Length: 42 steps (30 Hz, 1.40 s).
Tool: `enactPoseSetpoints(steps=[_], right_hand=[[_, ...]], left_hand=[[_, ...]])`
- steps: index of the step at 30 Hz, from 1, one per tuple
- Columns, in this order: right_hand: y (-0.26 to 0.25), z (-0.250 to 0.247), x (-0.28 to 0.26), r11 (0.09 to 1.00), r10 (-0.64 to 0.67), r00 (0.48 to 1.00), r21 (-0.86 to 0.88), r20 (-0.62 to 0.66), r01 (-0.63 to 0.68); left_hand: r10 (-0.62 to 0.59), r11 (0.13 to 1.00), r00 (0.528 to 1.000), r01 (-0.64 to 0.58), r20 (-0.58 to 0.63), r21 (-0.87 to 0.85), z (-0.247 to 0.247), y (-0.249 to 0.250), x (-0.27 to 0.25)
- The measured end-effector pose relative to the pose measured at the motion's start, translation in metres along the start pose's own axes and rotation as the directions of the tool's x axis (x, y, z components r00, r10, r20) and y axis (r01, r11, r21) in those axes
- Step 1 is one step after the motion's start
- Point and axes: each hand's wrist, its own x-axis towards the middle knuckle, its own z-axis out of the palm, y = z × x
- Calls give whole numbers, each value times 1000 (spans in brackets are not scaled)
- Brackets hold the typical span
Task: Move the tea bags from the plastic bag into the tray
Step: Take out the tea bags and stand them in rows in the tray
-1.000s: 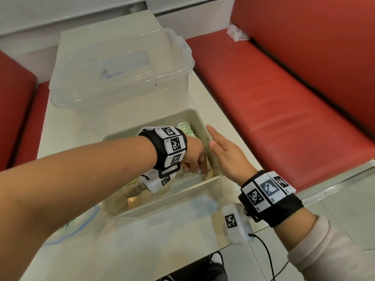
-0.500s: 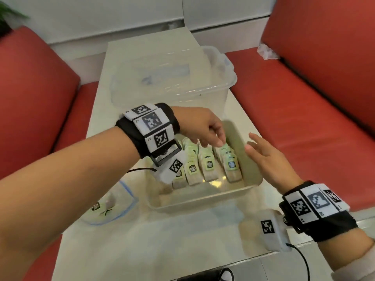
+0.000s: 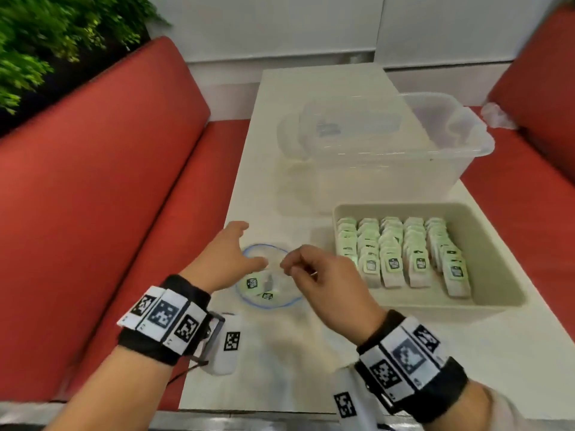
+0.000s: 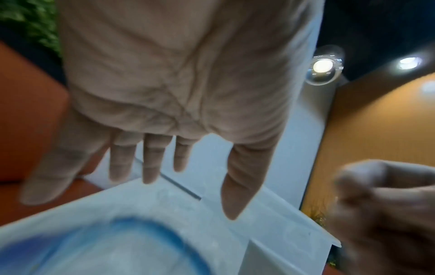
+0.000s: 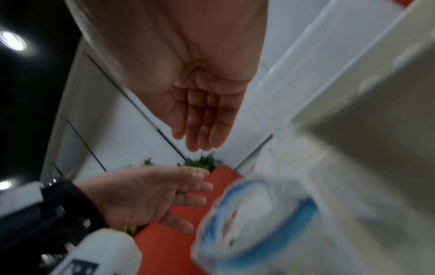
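Observation:
The clear plastic bag [image 3: 270, 276] with a blue rim lies on the white table, left of the tray, with its mouth open. Two green tea bags [image 3: 252, 283] show inside it. The beige tray [image 3: 401, 207] holds several rows of tea bags [image 3: 393, 263]. My left hand [image 3: 241, 248] hovers over the bag's left rim, fingers [image 4: 150, 161] spread and empty. My right hand [image 3: 291, 267] is at the bag's right rim; its fingers [image 5: 202, 130] hang relaxed and hold nothing. The blue rim [image 5: 254, 214] is blurred in both wrist views.
A large clear plastic bin [image 3: 389, 144] stands behind the tray. Red benches [image 3: 93, 213] run along both sides of the narrow table. A green plant [image 3: 46, 32] is at the back left. The table's front edge [image 3: 249, 409] is close to my wrists.
Both hands left the tray and moved left to the plastic bag. My left hand let go of the tea bags in the tray and opened. The head view swung left.

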Motion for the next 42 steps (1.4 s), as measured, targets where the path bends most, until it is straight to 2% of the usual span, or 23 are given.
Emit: enactPoseSetpoints(steps=[4,6,8,10,12,15,17,20,22,23,25,28,31,35,38,42], right_hand=[[24,64,17,951,84,971,-309,226,-10],[36,77,19,882,162,952,-472,259,-22],[43,83,20,825,209,951,-564,226,-47],[44,88,24,808,194,962,-588,191,-46],[40,95,31,798,154,966,-602,206,1],[36,104,43,739,128,964,-671,234,64],[37,105,46,749,126,968,-660,215,50],[40,101,46,881,122,989,-468,87,-67],[41,95,47,927,207,978,-323,15,-191],[41,92,48,928,258,966,-286,27,-239],[39,89,52,895,344,927,-352,152,-274],[34,93,58,814,411,867,-543,283,-208],[30,101,60,734,383,888,-668,256,-124],[32,110,59,661,386,894,-744,228,-96],[32,109,58,719,379,896,-683,233,-127],[39,107,56,866,393,909,-389,141,-314]], left_hand=[[-208,974,978,206,-4,-91,32,-44,-6],[-244,966,970,241,-20,-97,39,-60,-8],[-234,966,972,231,-9,-119,43,-69,-12],[-207,967,978,204,-1,-150,46,-72,-16],[-181,963,983,175,-15,-203,48,-72,-18],[-148,954,987,126,-60,-272,46,-73,-17],[-133,956,988,108,-75,-274,44,-75,-15],[-135,960,988,111,-79,-257,42,-78,-13],[-134,965,989,114,-69,-237,43,-80,-12],[-133,966,989,115,-63,-232,44,-80,-12],[-128,966,990,112,-54,-233,46,-79,-12],[-117,965,992,102,-47,-244,48,-78,-13],[-98,966,994,82,-56,-245,49,-80,-12],[-90,969,993,69,-79,-236,50,-83,-10],[-89,968,993,68,-79,-242,51,-84,-10],[-100,966,993,80,-69,-246,53,-85,-9]])
